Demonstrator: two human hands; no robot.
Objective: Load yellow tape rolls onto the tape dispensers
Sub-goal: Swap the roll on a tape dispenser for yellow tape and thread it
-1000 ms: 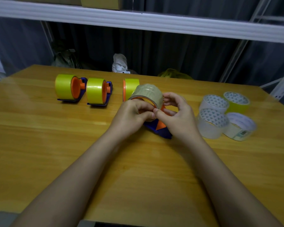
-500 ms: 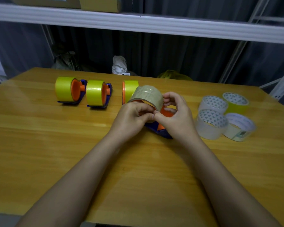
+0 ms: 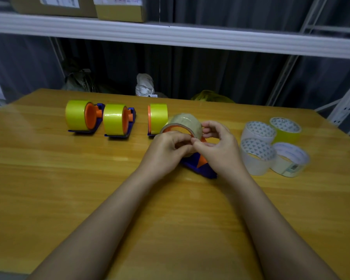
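Head view, mid-frame: your left hand [image 3: 166,150] and right hand [image 3: 218,148] pinch a tan tape roll [image 3: 187,123] on a blue dispenser [image 3: 200,168]. Three loaded yellow rolls [image 3: 114,122] stand left; four loose rolls [image 3: 257,158] right.

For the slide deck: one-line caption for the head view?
Both hands work a tape roll on a blue dispenser; three loaded dispensers left, four spare rolls right.
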